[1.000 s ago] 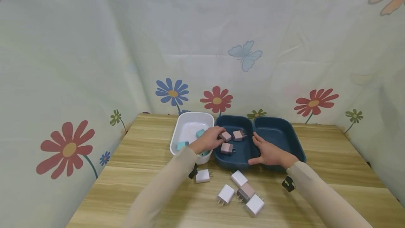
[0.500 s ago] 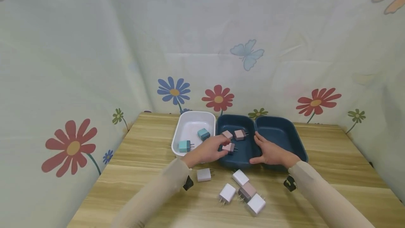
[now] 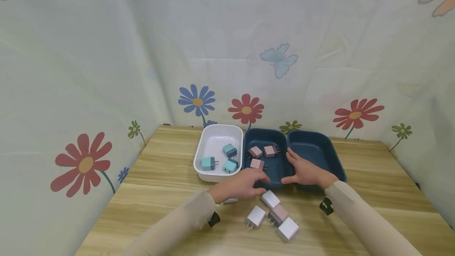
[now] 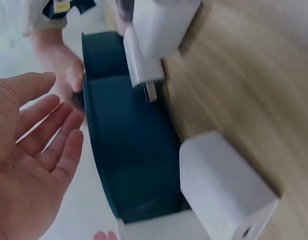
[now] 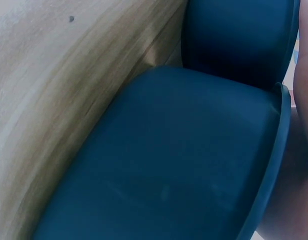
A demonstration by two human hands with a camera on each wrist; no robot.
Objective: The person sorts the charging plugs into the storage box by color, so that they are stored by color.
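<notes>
A: What is the left hand (image 3: pixel 239 185) doing?
B: It is holding nothing. Its fingers are bending loosely, thumb standing apart, and it is hovering by the front rim of the middle blue tray (image 3: pixel 275 177).
A: And the right hand (image 3: pixel 303 172)?
B: It is spreading wide, resting against the rims where the middle blue tray and the right blue tray (image 3: pixel 309 151) are meeting.
A: How are the edges running?
B: The white tray (image 3: pixel 215 142) and the 2 blue trays are standing side by side near the back edge of the table (image 3: pixel 167 165), with wood stretching out on either side.
A: Where are the chargers lying?
B: In front of the trays, a white charger (image 3: pixel 271 200) is lying just beside the left hand, its long axis slanting from back left to front right. A pink charger (image 3: pixel 279 212) is lying against it, prongs pointing front left. A 2nd white charger (image 3: pixel 288 229) is pointing its prongs back right; a 3rd white charger (image 3: pixel 256 215) is aiming toward the person. A 4th white charger (image 3: pixel 231 200) is mostly hiding behind the left hand, so I am not telling its direction.
A: Inside the trays?
B: 3 teal chargers (image 3: pixel 208 164) are lying in the white tray, 3 pink chargers (image 3: pixel 269 151) in the middle blue tray.
</notes>
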